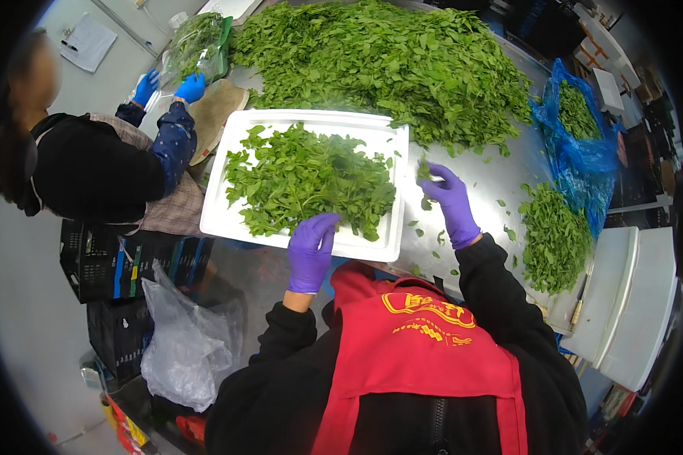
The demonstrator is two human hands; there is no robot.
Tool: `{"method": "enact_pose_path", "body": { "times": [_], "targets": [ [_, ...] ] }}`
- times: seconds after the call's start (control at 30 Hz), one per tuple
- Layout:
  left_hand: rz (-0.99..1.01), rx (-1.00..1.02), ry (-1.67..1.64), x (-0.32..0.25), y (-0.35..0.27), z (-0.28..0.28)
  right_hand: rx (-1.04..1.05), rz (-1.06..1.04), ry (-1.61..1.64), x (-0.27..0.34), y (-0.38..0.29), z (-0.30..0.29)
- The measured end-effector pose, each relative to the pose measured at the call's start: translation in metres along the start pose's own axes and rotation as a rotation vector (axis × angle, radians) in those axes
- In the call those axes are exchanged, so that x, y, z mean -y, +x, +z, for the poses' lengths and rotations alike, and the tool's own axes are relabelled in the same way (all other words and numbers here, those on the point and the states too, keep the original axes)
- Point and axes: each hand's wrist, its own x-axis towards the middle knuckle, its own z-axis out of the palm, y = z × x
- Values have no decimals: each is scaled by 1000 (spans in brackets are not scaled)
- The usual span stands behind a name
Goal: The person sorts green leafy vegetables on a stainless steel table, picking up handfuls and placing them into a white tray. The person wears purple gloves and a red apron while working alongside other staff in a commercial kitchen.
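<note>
A white foam tray (212, 211) lies before me with a loose layer of green leafy sprigs (313, 176) in it. Over the tray's near rim is my left hand (310, 253), in a purple glove, its fingers bent together beside the sprigs. Whether anything is pinched between those fingertips I cannot tell. Just right of the tray, my purple-gloved right hand (451, 205) grips a small leafy sprig (424, 169) between thumb and fingers. Behind the tray rises a large heap of the same greens (375, 62).
Loose leaves dot the metal table (478, 187). On the right are a smaller pile of greens (555, 242), a blue plastic bag (589, 156), a knife (578, 307) and white foam boxes (632, 301). A blue-gloved co-worker (102, 165) handles a clear bag of greens (196, 48) at left.
</note>
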Motion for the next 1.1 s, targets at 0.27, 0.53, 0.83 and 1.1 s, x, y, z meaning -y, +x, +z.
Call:
{"method": "enact_pose_path", "body": {
  "times": [0.27,0.53,0.83,1.1],
  "targets": [
    [-305,-215,-106,34,31,-27,39,-85,-332,17,5,61],
    [-187,-92,337,48,65,-3,-105,-248,-369,-7,12,79],
    [-293,-133,436,95,73,-17,-95,-234,-489,-6,20,72],
    [-100,-181,187,55,82,-12,376,-269,-591,-27,10,108]
  ]
}}
